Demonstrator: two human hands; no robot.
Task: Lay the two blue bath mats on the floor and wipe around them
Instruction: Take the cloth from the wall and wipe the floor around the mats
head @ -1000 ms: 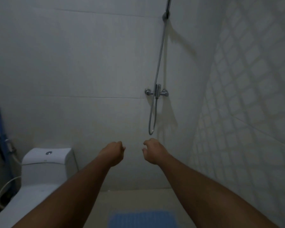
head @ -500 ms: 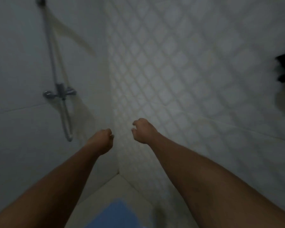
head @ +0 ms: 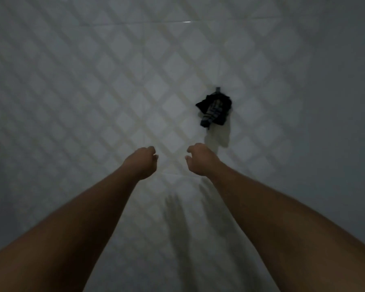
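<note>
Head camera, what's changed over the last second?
The view swung right: toilet, shower hose and blue mat left the frame, and a dark cloth hanging on the diamond-tiled wall came in. The left hand and right hand stay outstretched, loosely curled, holding nothing.

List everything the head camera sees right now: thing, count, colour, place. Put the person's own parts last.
Tiled wall: one, pale white with a diamond pattern, fills the whole view.
Dark cloth: one bundle, black with a grey-blue striped part, hanging from a small hook on the wall, right of centre; what kind of cloth it is cannot be told.
Bath mats: none in view.
Left hand: one, bare, loosely curled, holding nothing, held out left of centre.
Right hand: one, bare, fingers loosely curled, holding nothing, below and left of the cloth, apart from it.
Forearms: two, bare, reaching in from the bottom corners.
</note>
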